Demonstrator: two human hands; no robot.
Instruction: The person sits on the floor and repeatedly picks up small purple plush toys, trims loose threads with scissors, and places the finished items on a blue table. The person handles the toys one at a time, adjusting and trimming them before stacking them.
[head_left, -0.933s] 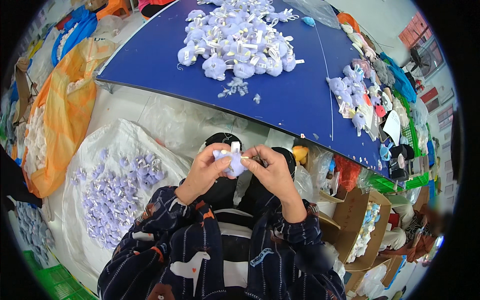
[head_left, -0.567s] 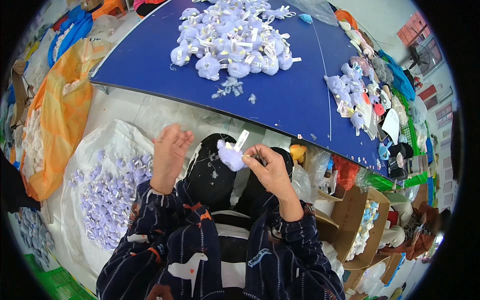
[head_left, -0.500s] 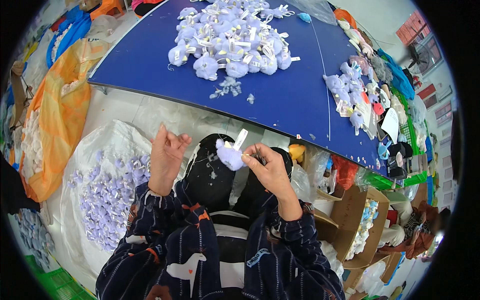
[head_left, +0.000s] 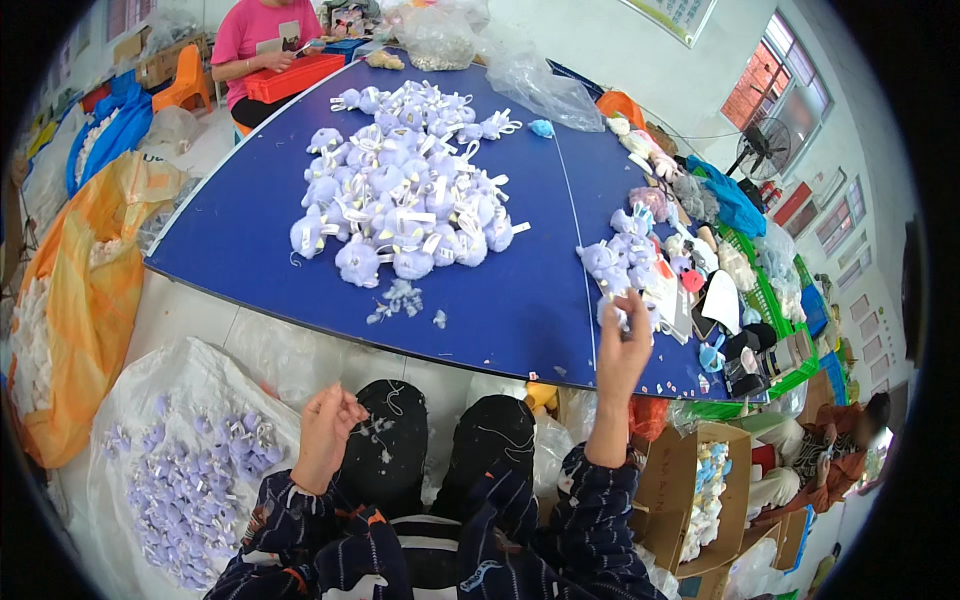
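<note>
My right hand [head_left: 624, 352] is stretched forward over the right side of the blue table [head_left: 480, 330]. Its thumb and fingers close on a small lilac plush toy [head_left: 612, 312], partly hidden by the hand, beside a small cluster of lilac plush toys [head_left: 610, 260]. The scissors seen in this hand earlier do not show. Above my left thigh, my left hand [head_left: 328, 428] has its fingertips pinched together; whatever they hold is too small to make out. A large heap of lilac plush toys with white tags [head_left: 400, 190] covers the middle of the table.
Fluff scraps [head_left: 400, 298] lie near the table's front edge. On the floor at left, a white sack [head_left: 125, 400] bears many small lilac pieces, beside an orange sack [head_left: 90, 290]. A cardboard box [head_left: 665, 490] stands at right. A person in pink [head_left: 265, 40] sits at the far left.
My right hand has gone from over my lap, where it held a plush toy and scissors, to the cluster on the right. My left fingers have drawn together. The view has tilted up.
</note>
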